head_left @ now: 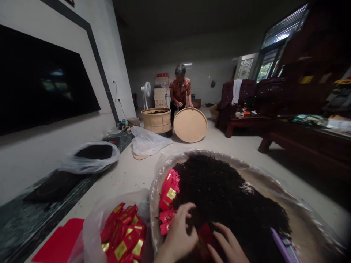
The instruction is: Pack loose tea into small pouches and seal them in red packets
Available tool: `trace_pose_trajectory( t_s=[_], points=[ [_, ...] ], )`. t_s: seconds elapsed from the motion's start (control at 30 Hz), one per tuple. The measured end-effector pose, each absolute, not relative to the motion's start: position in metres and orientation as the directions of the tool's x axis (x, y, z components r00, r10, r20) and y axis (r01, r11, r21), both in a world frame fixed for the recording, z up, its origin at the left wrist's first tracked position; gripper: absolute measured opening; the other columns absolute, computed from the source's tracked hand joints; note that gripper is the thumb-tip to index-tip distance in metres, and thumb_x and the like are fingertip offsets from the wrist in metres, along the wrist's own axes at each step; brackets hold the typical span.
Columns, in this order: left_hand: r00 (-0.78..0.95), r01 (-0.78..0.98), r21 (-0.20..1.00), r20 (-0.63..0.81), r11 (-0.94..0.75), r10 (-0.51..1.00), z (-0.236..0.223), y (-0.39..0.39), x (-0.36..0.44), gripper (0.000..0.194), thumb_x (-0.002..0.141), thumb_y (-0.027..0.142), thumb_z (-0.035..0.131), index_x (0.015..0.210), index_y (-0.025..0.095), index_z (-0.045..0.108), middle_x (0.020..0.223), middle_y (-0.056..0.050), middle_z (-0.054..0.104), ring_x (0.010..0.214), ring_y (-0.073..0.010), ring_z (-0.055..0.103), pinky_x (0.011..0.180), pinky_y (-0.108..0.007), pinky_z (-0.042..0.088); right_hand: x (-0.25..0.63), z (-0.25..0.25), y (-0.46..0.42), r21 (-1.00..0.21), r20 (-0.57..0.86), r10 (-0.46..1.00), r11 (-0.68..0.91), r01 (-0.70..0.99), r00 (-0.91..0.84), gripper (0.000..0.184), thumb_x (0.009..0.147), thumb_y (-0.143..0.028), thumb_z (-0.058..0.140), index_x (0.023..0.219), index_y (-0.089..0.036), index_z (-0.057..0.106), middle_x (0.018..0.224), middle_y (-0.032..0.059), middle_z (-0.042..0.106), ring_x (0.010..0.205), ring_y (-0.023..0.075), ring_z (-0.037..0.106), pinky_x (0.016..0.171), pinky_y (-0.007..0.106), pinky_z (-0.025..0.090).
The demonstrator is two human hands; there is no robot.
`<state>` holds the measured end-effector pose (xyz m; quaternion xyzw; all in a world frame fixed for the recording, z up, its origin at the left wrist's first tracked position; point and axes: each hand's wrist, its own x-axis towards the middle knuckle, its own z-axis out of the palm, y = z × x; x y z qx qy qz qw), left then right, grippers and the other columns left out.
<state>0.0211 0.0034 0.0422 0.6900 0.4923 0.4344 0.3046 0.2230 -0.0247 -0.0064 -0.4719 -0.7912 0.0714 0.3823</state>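
Pale woven stuff takes up most of the lower right on my feed: a big shallow tray (270, 190) with clear plastic around its rim. Next biggest is the heap of dark leaves (216, 182) in it, pretty much bottom centre. Upper left I've got a black TV (44, 80) on the wall. Lower left, a see-through plastic bag (91, 226) full of red-and-gold packets (124, 233), just beside the tray.

Then my hands, bottom centre over the leaves. Left hand (179, 230) has its fingers curved and apart; honestly can't tell if the thumb side is pressing on anything. Right hand (230, 243) is near it.

Upper middle, another person (181, 91) has a hand at the edge of a round woven disc (190, 126) that's tilted up, with a drum-shaped basket (156, 124) to its left. Loose packets (171, 182) lie along the tray's left side.

Smallest bits: a dark red packet (204, 235) between my two hands, right fingers gripping its right edge, and a purple handle (279, 243) at lower right, by the leaves.
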Motion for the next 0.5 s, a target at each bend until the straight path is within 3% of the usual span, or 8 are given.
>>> trace_pose_trajectory(
  t_s=[0.03, 0.07, 0.13, 0.33, 0.4, 0.5],
  points=[
    [-0.023, 0.372, 0.892, 0.286, -0.258, 0.958, 0.052, 0.012, 0.016, 0.06, 0.074, 0.007, 0.054, 0.132, 0.022, 0.049, 0.102, -0.008, 0.068, 0.071, -0.0124, 0.065, 0.057, -0.02, 0.053, 0.221, -0.006, -0.025, -0.478, 0.539, 0.799, 0.55, 0.685, -0.265, 0.022, 0.089, -0.032, 0.056, 0.105, -0.024, 0.069, 0.115, 0.0121, 0.068, 0.102, 0.0272, 0.069, 0.083, 0.035, 0.061],
    [-0.133, 0.324, 0.919, 0.279, -0.224, 0.951, 0.062, 0.022, 0.011, 0.064, 0.078, 0.009, 0.052, 0.14, 0.018, 0.04, 0.084, -0.003, 0.067, 0.062, -0.0106, 0.06, 0.058, -0.021, 0.051, 0.219, -0.004, -0.025, -0.484, 0.538, 0.801, 0.55, 0.681, -0.264, 0.02, 0.089, -0.03, 0.055, 0.102, -0.024, 0.069, 0.114, 0.012, 0.068, 0.101, 0.0265, 0.069, 0.082, 0.034, 0.061],
    [-0.273, 0.235, 0.949, 0.273, -0.211, 0.923, 0.083, 0.038, 0.001, 0.072, 0.085, 0.016, 0.051, 0.15, 0.012, 0.02, 0.064, 0.005, 0.06, 0.058, -0.0105, 0.056, 0.06, -0.021, 0.047, 0.217, -0.002, -0.026, -0.497, 0.527, 0.81, 0.539, 0.68, -0.257, 0.019, 0.089, -0.027, 0.053, 0.1, -0.024, 0.069, 0.113, 0.012, 0.067, 0.1, 0.0249, 0.07, 0.081, 0.032, 0.061],
    [-0.422, 0.171, 0.953, 0.299, -0.249, 0.856, 0.127, 0.055, -0.012, 0.093, 0.084, 0.023, 0.057, 0.152, 0.011, -0.005, 0.063, 0.01, 0.054, 0.049, -0.008, 0.048, 0.052, -0.017, 0.04, 0.215, 0.001, -0.032, -0.549, 0.531, 0.822, 0.519, 0.655, -0.206, 0.022, 0.086, -0.023, 0.052, 0.102, -0.022, 0.068, 0.111, 0.0119, 0.065, 0.098, 0.0247, 0.07, 0.08, 0.03, 0.061],
    [-0.416, 0.166, 0.951, 0.308, -0.261, 0.856, 0.128, 0.05, -0.009, 0.092, 0.084, 0.021, 0.056, 0.152, 0.012, -0.005, 0.064, 0.009, 0.054, 0.047, -0.0066, 0.045, 0.051, -0.016, 0.038, 0.214, 0.001, -0.033, -0.557, 0.559, 0.81, 0.526, 0.643, -0.178, 0.022, 0.085, -0.022, 0.051, 0.099, -0.022, 0.068, 0.109, 0.012, 0.065, 0.097, 0.0249, 0.07, 0.078, 0.03, 0.061],
    [-0.239, 0.218, 0.944, 0.297, -0.247, 0.925, 0.109, 0.032, 0.004, 0.078, 0.083, 0.018, 0.055, 0.151, 0.017, 0.018, 0.072, 0.005, 0.059, 0.05, -0.0056, 0.047, 0.05, -0.015, 0.04, 0.213, 0.005, -0.034, -0.583, 0.559, 0.821, 0.487, 0.65, -0.115, 0.021, 0.084, -0.022, 0.051, 0.097, -0.023, 0.067, 0.109, 0.0114, 0.064, 0.098, 0.0256, 0.07, 0.078, 0.032, 0.061]
  ],
)
